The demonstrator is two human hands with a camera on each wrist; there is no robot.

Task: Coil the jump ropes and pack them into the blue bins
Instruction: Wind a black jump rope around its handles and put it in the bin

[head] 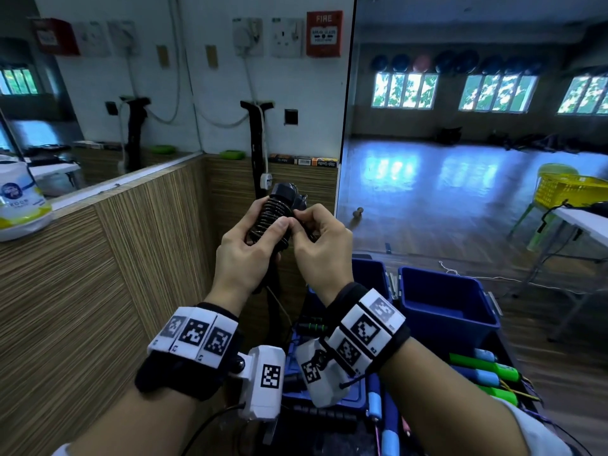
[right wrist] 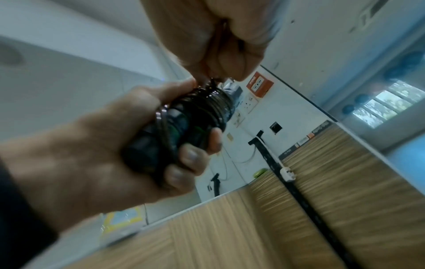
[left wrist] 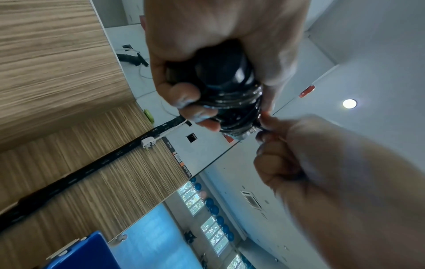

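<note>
step: coiling. i judge the winding nearly done, with the cord end being secured; packing not yet begun.
rope (head: 273, 215): black, held at chest height above the bins; cord wound in tight turns round the paired handles.
left hand (head: 245, 255): fingers curled round the handles, thumb pressed on the turns.
right hand (head: 320, 240): thumb and forefinger pinching the cord end just beside the coil.
bin (head: 444, 307): blue, open, below and to the right; i see nothing in the part that shows. a second bin (head: 371, 271) sits just beside it, mostly hidden by the right hand.
other ropes (head: 487, 373): green and blue handles lying near the bins, uncoiled.
next move: i judge the end needs tucking under a turn, thumb keeping tension, then lowering the bundle into the bin.
risk: turns may spring loose if the thumb lifts early.
</note>
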